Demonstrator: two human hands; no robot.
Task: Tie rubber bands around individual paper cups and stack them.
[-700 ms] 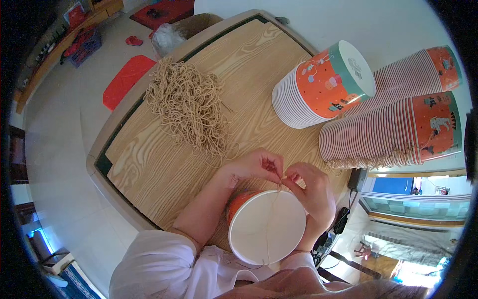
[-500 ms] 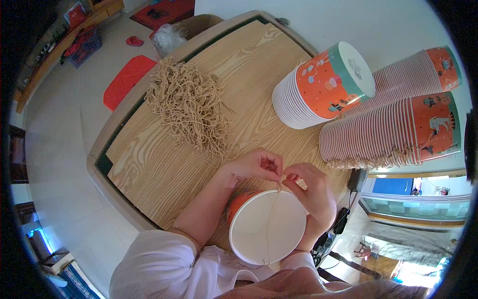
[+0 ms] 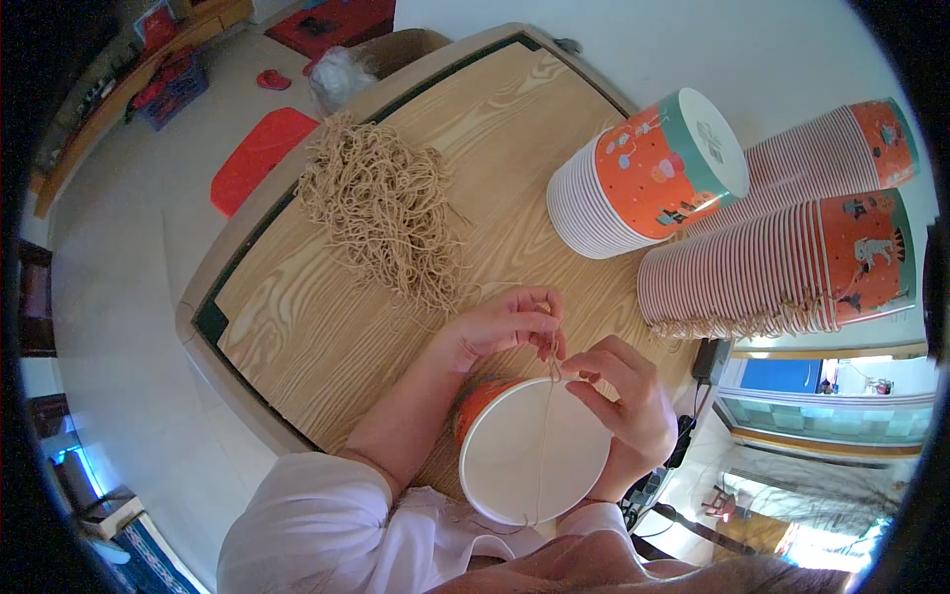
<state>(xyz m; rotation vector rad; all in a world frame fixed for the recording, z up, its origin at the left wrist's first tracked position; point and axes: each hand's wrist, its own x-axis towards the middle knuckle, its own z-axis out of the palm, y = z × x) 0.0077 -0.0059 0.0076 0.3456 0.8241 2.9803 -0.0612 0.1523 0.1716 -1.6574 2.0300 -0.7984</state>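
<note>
Beyond the red stool [image 3: 259, 161] sit a red slipper [image 3: 272, 79], a translucent plastic bag [image 3: 341, 76] and, farther left, a purple basket [image 3: 182, 102].

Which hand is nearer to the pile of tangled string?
Left. The left hand is at the lower right of the pile; the right hand is farther off, beside the bucket.
</note>
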